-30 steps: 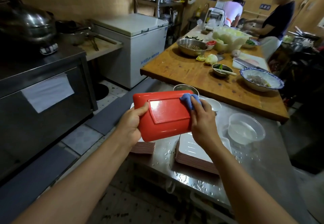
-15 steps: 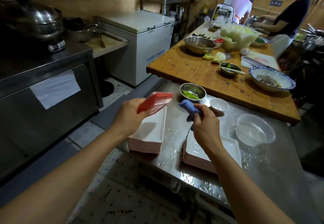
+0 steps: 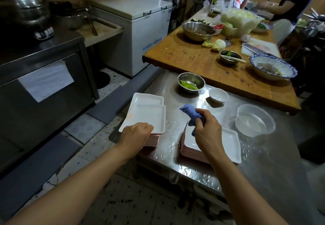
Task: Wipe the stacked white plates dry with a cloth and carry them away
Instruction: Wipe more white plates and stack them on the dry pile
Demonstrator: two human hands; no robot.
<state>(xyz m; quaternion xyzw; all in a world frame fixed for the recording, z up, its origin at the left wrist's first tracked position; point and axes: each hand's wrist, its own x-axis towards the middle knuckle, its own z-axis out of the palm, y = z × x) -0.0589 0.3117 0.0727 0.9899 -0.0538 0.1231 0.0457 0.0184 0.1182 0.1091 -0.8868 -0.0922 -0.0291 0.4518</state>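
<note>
Two stacks of rectangular plates, white on top and red underneath, stand on the wet steel table [image 3: 263, 163]. The left stack [image 3: 147, 114] sits at the table's left edge, its top plate lying slightly askew. My left hand [image 3: 136, 134] grips the near edge of that top plate. The right stack [image 3: 226, 145] lies nearer the table's middle. My right hand [image 3: 207, 129] hovers over its left part and holds a bunched blue cloth [image 3: 190, 114]. Part of the right stack is hidden by that hand.
A clear plastic bowl of water [image 3: 255, 121], a small white bowl [image 3: 218, 95] and a steel bowl with greens [image 3: 191, 82] stand on the steel table. Beyond is a wooden counter [image 3: 184, 54] with food bowls. Two people work at the back. A chest freezer [image 3: 140, 22] stands left.
My left hand turned the red-backed plate over and laid it white side up on the left stack. My right hand drew the cloth off it and down over the right stack.
</note>
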